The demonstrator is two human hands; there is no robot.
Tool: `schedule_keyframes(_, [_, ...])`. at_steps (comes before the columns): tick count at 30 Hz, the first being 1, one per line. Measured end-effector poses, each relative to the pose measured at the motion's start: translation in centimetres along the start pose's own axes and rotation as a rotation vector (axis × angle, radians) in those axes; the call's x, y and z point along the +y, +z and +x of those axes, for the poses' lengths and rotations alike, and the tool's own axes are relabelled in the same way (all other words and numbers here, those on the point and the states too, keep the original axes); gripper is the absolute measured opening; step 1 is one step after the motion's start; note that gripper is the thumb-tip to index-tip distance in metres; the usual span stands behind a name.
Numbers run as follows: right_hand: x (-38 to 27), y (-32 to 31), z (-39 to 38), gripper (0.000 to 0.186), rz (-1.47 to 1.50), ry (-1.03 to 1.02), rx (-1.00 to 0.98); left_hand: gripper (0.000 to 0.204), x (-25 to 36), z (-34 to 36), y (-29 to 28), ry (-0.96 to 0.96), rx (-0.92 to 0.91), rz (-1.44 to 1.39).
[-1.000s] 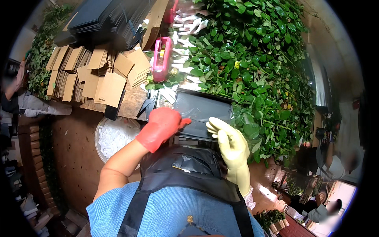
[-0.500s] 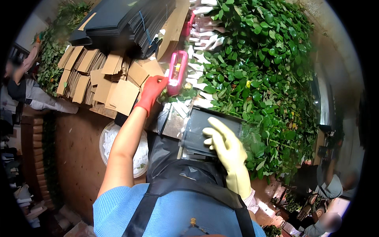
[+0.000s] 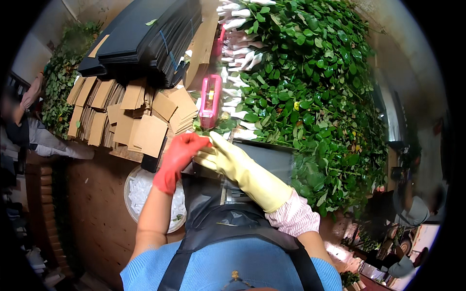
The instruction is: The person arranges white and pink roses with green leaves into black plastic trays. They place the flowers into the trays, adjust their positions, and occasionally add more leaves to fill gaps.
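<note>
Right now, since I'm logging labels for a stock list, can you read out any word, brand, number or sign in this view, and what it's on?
None can be read.
Left hand's red glove and right hand's yellow glove: no lettering visible.
Brown card pieces and stacked dark sheets: no legible print.
Pink tool: any marking is too small.
Black apron: small pale mark, unclear if lettering.
Background toward the rim: too blurred.

Room above tray (image 3: 273, 161), foliage (image 3: 315, 111) crowding right
</note>
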State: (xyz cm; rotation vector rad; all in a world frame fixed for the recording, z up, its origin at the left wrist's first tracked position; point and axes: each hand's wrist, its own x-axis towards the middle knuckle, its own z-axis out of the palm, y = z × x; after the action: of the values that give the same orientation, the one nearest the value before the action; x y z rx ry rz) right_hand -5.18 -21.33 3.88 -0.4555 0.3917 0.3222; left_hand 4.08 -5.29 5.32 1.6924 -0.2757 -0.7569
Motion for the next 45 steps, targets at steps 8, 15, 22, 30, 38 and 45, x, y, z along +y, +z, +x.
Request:
schedule_keyframes(8, [3.1, 0.2, -1.1, 0.015, -1.522, -0.722, -0.092, 0.03, -5.5, 5.9, -4.6, -0.346, -0.011, -0.114])
schedule_keyframes(15, [3.9, 0.6, 0.0, 0.025, -2.086, -0.264, 0.026, 0.027, -10.7, 17.1, -5.9, -0.285, -0.265, 0.101])
schedule_keyframes(22, [1.8, -0.3, -8.1, 0.023, -1.197, -0.497, -0.28, 0.034, -2.4, 8.1, -2.1, 0.074, -0.336, -0.021])
schedule_keyframes(30, [3.0, -9.6, -23.3, 0.036, -0.332, -0.484, -0.495, 0.025, 8.4, 3.3, 14.9, 0.795, -0.529, 0.64])
schedule_keyframes(38, [3.7, -12.0, -26.7, 0.036, -0.361, -0.667, 0.417, 0.081, 1.1, 9.1, 30.3, 0.746, -0.068, 1.657])
schedule_keyframes(45, [8.4, -18.6, -21.7, 0.028, -0.23, -0.267, 0.618, 0.067, 4.3, 8.6, 24.4, 1.105, -0.155, 0.813])
